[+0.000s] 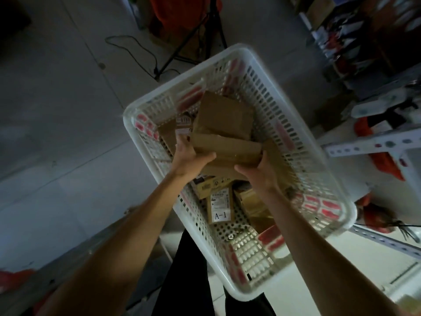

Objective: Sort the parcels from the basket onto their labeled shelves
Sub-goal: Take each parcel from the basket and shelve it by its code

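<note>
Both bare forearms reach down into the white basket; the left hand and right hand each curl round an end of a flat cardboard parcel, a two-handed grip. Just below the grip lies a parcel marked A-1. This looks like the picking step; next, its label needs reading.

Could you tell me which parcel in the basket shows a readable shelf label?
The small parcel lying nearest the person, below both hands: its white sticker reads A-1. The other parcels show plain cardboard or unreadable labels.
</note>
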Motion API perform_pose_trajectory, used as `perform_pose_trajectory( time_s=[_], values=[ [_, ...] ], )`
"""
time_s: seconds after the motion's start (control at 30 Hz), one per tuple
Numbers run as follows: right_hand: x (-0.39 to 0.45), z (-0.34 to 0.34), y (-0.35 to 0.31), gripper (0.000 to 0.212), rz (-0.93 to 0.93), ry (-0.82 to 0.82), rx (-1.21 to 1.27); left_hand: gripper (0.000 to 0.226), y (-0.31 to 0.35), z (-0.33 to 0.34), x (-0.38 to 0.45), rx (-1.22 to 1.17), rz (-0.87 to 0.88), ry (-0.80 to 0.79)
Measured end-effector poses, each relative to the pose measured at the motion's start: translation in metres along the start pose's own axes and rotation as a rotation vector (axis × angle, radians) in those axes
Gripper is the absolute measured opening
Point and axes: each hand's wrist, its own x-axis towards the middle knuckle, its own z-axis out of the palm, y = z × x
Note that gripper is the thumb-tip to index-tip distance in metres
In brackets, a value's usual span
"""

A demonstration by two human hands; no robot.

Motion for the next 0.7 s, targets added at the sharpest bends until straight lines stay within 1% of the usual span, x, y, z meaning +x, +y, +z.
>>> perform_pose_trajectory(
  time_s=[0.1,0.17,0.23,0.3,0.4,0.43,0.53,0.6,0.7],
  values=[
    [-0.037,-0.008,0.018,0.08,-0.085,0.042,0.044,0.082,0.008,-0.006,-0.046,0.037,0.148,0.102],
    [-0.058,-0.012,0.027,0.077,-0.144,0.044,0.062,0.092,0.011,-0.007,-0.077,0.068,0.191,0.175],
    [-0.076,-0.016,0.03,0.074,-0.213,0.023,0.09,0.098,0.008,-0.006,-0.106,0.046,0.212,0.248],
    [-0.092,-0.019,0.033,0.072,-0.282,-0.02,0.121,0.096,0.003,-0.005,-0.135,-0.03,0.182,0.297],
    [-0.11,-0.02,0.041,0.087,-0.346,-0.132,0.171,0.08,-0.016,0.002,-0.178,-0.254,0.243,0.336],
    [-0.117,-0.019,0.045,0.089,-0.356,-0.176,0.182,0.081,-0.027,0.005,-0.191,-0.292,0.247,0.358],
    [-0.131,-0.015,0.057,0.098,-0.397,-0.296,0.183,0.089,-0.055,0.014,-0.231,-0.307,0.178,0.472],
    [-0.139,-0.014,0.063,0.102,-0.423,-0.331,0.147,0.09,-0.07,0.023,-0.249,-0.319,0.162,0.513],
    [-0.145,-0.012,0.072,0.093,-0.459,-0.349,0.089,0.087,-0.092,0.035,-0.263,-0.3,0.159,0.595]
  ],
)
